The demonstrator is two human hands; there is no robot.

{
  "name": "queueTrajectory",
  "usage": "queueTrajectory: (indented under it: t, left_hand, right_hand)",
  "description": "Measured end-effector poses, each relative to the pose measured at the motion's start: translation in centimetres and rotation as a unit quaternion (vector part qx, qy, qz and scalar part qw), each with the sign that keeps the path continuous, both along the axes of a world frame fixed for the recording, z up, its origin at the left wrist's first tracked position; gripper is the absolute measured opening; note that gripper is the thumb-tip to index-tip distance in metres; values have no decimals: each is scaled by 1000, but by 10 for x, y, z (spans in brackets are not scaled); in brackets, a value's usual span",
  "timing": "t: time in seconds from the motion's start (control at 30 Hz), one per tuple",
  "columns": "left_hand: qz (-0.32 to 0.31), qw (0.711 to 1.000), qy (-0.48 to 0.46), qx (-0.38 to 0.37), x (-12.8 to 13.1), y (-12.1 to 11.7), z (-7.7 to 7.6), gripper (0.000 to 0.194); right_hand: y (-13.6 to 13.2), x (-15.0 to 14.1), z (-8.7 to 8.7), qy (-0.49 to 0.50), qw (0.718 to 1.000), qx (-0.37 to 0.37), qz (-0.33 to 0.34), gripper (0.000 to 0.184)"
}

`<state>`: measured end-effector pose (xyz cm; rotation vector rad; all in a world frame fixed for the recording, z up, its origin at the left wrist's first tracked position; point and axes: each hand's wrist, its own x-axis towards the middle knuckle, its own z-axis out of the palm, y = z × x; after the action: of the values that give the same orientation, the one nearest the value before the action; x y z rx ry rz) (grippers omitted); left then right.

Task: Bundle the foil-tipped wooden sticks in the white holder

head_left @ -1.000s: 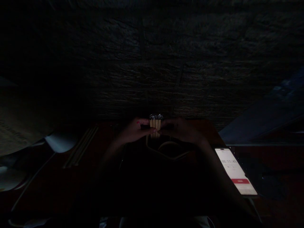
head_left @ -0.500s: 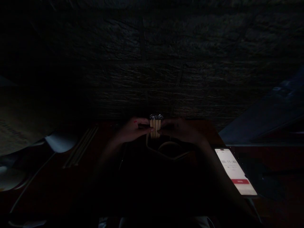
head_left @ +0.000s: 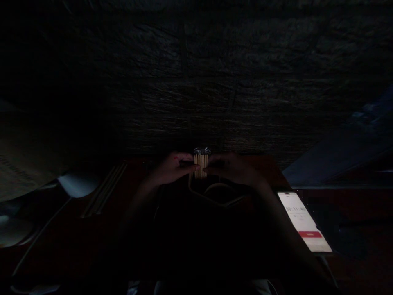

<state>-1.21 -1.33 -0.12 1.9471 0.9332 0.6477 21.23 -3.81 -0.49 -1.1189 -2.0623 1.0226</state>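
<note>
In dim light, a bundle of slim wooden sticks [head_left: 200,164] stands upright in front of me, with shiny, crinkled material across its top. My left hand [head_left: 172,167] grips its left side, thumb pressed on the near face. From the right, my right hand [head_left: 233,168] closes on it the same way, its fingers mostly lost in shadow. The lower end of the bundle fades into darkness. Just below it lies a pale, curved outline [head_left: 215,199] of something I cannot make out.
Several long thin sticks [head_left: 106,190] lie on the dark table at left, beside a pale cup-like object [head_left: 78,185] and a cable [head_left: 43,235]. A lit phone [head_left: 303,221] showing a timer rests at the right edge. A rough brick-patterned wall [head_left: 196,94] rises behind.
Almost nothing differs. Both hands and the bundle keep their place, and the picture is slightly darker at the left.
</note>
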Motion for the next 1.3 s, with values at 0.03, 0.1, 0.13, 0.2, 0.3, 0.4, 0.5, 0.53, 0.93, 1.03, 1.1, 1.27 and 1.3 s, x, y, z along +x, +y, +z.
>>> queueTrajectory:
  t: [0.03, 0.1, 0.13, 0.2, 0.3, 0.4, 0.5, 0.53, 0.93, 1.03, 1.1, 1.27, 1.3]
  left_hand:
    - [-1, 1000, -3, 1, 0, 0, 0, 25]
    - [-1, 1000, -7, 2, 1, 0, 0, 25]
    - [0, 1000, -6, 1, 1, 0, -1, 25]
    - [0, 1000, -6, -3, 0, 1, -2, 24]
    - [-3, 1000, -12, -8, -1, 1, -3, 25]
    - [-9, 1000, -11, -11, -1, 1, -3, 27]
    - [-15, 999, -15, -26, 1, 1, -2, 30]
    - [-13, 999, -17, -28, 1, 0, -1, 31]
    - [-4, 1000, -21, -22, 5, -2, -1, 31]
    - [0, 999, -24, -25, 6, 0, -5, 32]
    - [3, 999, -30, -27, 6, 0, -6, 33]
    - [7, 999, -26, -28, 6, -1, -7, 33]
    - [9, 999, -23, -30, 6, -2, -7, 33]
  right_hand:
    - [0, 0, 0, 2, 1000, 2, 1, 18]
    - [1, 0, -2, 6, 1000, 2, 2, 18]
    - [1, 0, -3, 7, 1000, 1, 3, 18]
    - [1, 1, -4, 8, 1000, -2, 5, 19]
    - [2, 1, -5, 6, 1000, -4, 11, 19]
    - [1, 1, -5, 12, 1000, -8, 10, 19]
    - [1, 1, -4, 15, 1000, -12, 10, 19]
    - [1, 1, -3, 13, 1000, -12, 12, 19]
    - [1, 0, -2, 19, 999, -19, 19, 20]
    - [2, 1, -4, 18, 1000, -18, 18, 21]
    - [2, 1, -5, 15, 1000, -15, 16, 21]
    - [2, 0, -4, 34, 998, -24, 36, 22]
    - [2, 0, -3, 38, 998, -29, 37, 22]
